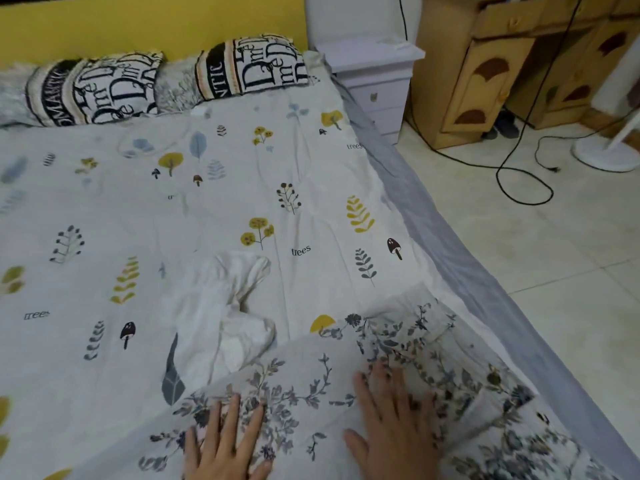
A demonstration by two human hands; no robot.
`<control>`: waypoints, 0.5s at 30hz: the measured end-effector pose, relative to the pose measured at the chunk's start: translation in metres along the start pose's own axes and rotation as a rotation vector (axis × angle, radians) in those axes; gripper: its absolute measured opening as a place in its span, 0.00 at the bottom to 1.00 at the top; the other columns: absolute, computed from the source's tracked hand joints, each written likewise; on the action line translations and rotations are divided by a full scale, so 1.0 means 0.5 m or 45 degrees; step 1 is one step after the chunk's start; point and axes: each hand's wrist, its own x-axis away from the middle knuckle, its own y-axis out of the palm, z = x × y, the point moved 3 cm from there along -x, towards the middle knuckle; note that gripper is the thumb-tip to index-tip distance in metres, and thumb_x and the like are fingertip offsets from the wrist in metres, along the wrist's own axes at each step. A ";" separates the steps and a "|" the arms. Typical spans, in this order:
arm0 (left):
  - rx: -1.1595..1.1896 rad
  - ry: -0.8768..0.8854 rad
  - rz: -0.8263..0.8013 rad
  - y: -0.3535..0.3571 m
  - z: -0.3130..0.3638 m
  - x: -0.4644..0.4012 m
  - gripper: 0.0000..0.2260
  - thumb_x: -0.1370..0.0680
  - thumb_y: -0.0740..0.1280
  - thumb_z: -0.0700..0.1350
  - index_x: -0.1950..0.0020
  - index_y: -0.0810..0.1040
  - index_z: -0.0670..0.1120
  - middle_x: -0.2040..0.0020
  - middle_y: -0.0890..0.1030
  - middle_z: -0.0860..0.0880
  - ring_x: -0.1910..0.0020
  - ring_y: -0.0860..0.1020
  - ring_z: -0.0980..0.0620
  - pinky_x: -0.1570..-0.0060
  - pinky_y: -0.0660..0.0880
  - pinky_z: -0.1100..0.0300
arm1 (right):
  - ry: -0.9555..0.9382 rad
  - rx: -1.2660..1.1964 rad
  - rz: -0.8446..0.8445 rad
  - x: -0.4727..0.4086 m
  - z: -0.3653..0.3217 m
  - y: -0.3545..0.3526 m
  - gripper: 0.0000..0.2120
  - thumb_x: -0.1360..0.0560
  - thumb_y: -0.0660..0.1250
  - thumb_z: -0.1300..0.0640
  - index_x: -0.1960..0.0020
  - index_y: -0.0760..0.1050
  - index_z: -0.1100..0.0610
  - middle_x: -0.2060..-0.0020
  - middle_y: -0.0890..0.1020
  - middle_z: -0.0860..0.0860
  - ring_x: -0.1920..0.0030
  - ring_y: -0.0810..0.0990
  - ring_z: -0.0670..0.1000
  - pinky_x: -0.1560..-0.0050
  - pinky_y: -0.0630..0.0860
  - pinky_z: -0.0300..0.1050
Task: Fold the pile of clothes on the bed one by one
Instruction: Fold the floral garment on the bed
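Two hands, left hand (225, 441) and right hand (394, 420), press spread fingers flat on one floral garment (346, 379) at the bed's (450, 258) near right corner; one crumpled white garment (225, 306) lies just beside, two pillows (93, 91) along the far edge.

Left hand (227, 441): flat, fingers (258, 426) straight, pressing on floral garment (346, 375), 6 o'clock.
Right hand (394, 424): flat on same garment, at 5 o'clock.
White garment (225, 306): crumpled on bed (207, 202), centre, just beyond floral garment.
Pillows (166, 81): lettered, at 11 o'clock by yellow wall.
Nightstand (374, 74): 1 o'clock.
Black cable (519, 181): on floor, 2 o'clock.
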 end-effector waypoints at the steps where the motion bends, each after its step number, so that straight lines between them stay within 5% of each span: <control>1: -0.019 -0.010 -0.056 0.018 -0.005 0.003 0.31 0.24 0.43 0.66 0.23 0.50 0.56 0.22 0.48 0.50 0.23 0.47 0.46 0.30 0.49 0.44 | 0.018 -0.018 -0.038 0.002 0.007 0.022 0.40 0.32 0.50 0.29 0.25 0.55 0.47 0.24 0.54 0.51 0.24 0.47 0.56 0.32 0.49 0.66; 4: -0.027 -0.008 -0.093 0.024 -0.004 -0.002 0.31 0.24 0.43 0.67 0.24 0.51 0.56 0.23 0.52 0.49 0.23 0.46 0.46 0.33 0.56 0.42 | 0.099 -0.059 -0.149 0.009 0.022 0.044 0.38 0.29 0.40 0.27 0.24 0.47 0.43 0.25 0.57 0.50 0.25 0.54 0.56 0.30 0.43 0.63; 7: 0.015 0.023 -0.070 0.022 -0.015 -0.004 0.32 0.25 0.43 0.69 0.23 0.49 0.57 0.22 0.47 0.50 0.24 0.43 0.47 0.29 0.45 0.45 | 0.146 -0.029 -0.286 0.010 0.008 0.047 0.37 0.29 0.40 0.27 0.26 0.59 0.44 0.29 0.67 0.48 0.28 0.60 0.57 0.29 0.37 0.58; 8: 0.021 0.026 -0.073 0.020 -0.019 -0.005 0.33 0.25 0.45 0.69 0.23 0.49 0.56 0.22 0.48 0.49 0.24 0.45 0.46 0.29 0.49 0.44 | 0.160 -0.025 -0.355 0.005 0.006 0.031 0.37 0.28 0.40 0.28 0.27 0.62 0.46 0.28 0.63 0.48 0.29 0.63 0.58 0.29 0.36 0.57; 11: 0.136 0.029 -0.167 -0.028 -0.031 -0.007 0.32 0.32 0.53 0.65 0.30 0.64 0.54 0.33 0.71 0.52 0.36 0.74 0.47 0.52 0.78 0.51 | 0.150 0.093 -0.280 -0.029 -0.018 -0.024 0.37 0.24 0.49 0.33 0.25 0.37 0.50 0.26 0.39 0.48 0.24 0.49 0.57 0.28 0.45 0.62; 12: 0.181 0.035 -0.148 -0.045 -0.045 0.002 0.28 0.34 0.55 0.62 0.36 0.69 0.53 0.39 0.77 0.53 0.45 0.80 0.49 0.55 0.79 0.56 | 0.179 0.045 -0.322 -0.030 -0.035 -0.045 0.40 0.25 0.57 0.36 0.23 0.42 0.54 0.24 0.44 0.53 0.24 0.52 0.58 0.29 0.54 0.63; 13: 0.241 0.049 -0.100 -0.059 -0.058 0.013 0.25 0.35 0.57 0.59 0.40 0.72 0.53 0.44 0.80 0.53 0.49 0.81 0.52 0.53 0.77 0.59 | 0.222 0.034 -0.363 -0.034 -0.055 -0.067 0.40 0.29 0.68 0.41 0.25 0.58 0.59 0.26 0.60 0.61 0.29 0.65 0.62 0.36 0.67 0.66; 15: 0.342 0.004 0.018 -0.088 -0.094 0.040 0.20 0.35 0.60 0.56 0.46 0.79 0.54 0.48 0.81 0.55 0.52 0.78 0.56 0.50 0.68 0.65 | 0.180 -0.052 -0.334 -0.014 -0.079 -0.066 0.29 0.43 0.76 0.54 0.44 0.76 0.63 0.51 0.81 0.67 0.54 0.82 0.67 0.64 0.78 0.66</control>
